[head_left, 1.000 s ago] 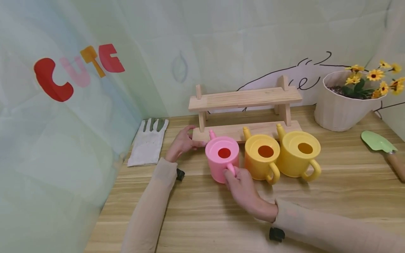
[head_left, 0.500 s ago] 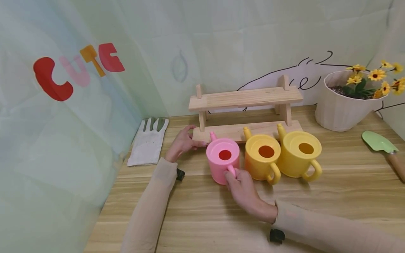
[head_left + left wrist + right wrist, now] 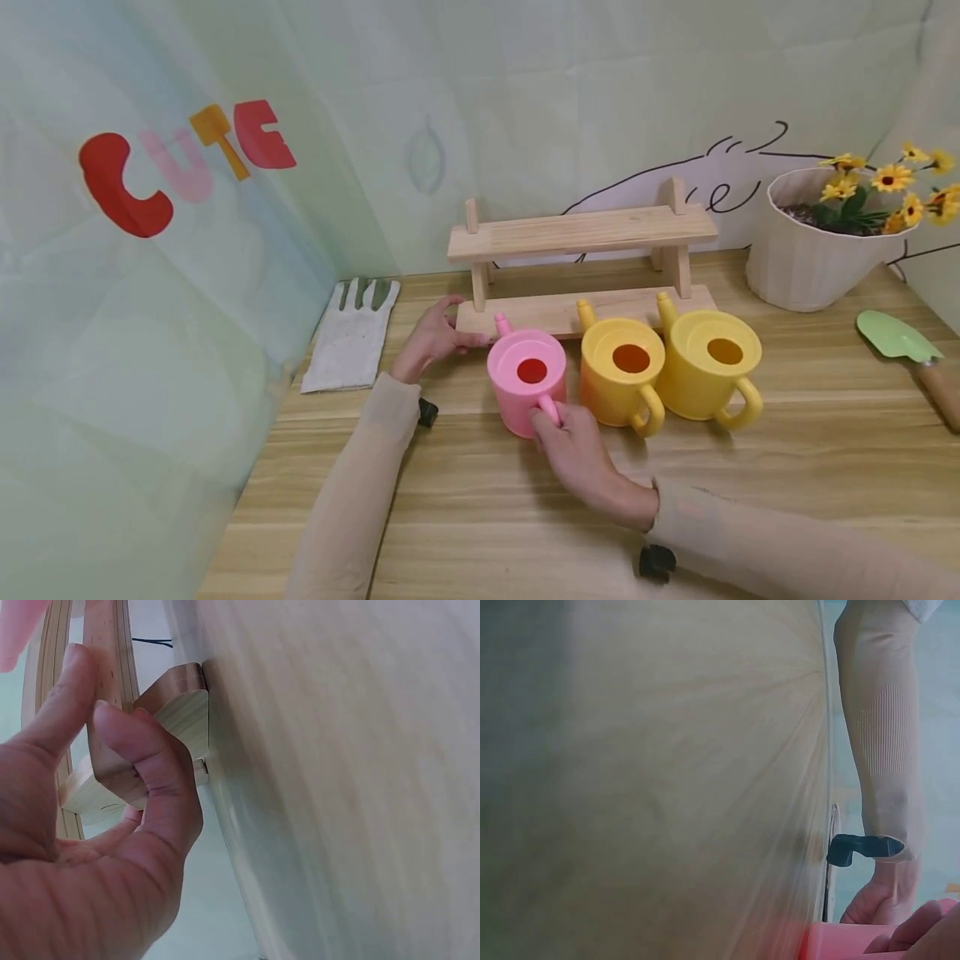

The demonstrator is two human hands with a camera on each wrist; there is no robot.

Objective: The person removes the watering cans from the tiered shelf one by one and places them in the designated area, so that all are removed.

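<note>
The handle of a pink watering can (image 3: pixel 517 396) is held by my right hand (image 3: pixel 579 458); whether the can touches the table cannot be told. Its spout points at the two-tier wooden shelf (image 3: pixel 570 321). At the lower plank's left end, my left hand (image 3: pixel 435 337) grips the wood. In the left wrist view, thumb and fingers (image 3: pixel 142 746) curl round the plank's end (image 3: pixel 112 757). Just right of the pink can stand two yellow watering cans, a nearer one (image 3: pixel 600 396) and a farther one (image 3: pixel 686 387), side by side. The right wrist view catches only part of the right hand (image 3: pixel 930 937).
A white work glove (image 3: pixel 347 350) lies left of the shelf. At the right are a white flowerpot (image 3: pixel 798 258) with yellow flowers (image 3: pixel 891 177) and a green trowel (image 3: pixel 896 335) with a wooden handle. A fabric backdrop (image 3: pixel 525 108) hangs behind the table (image 3: pixel 487 517).
The pink watering can has shifted only very slightly toward the table's front, still in my right hand. My left hand stays on the shelf plank.
</note>
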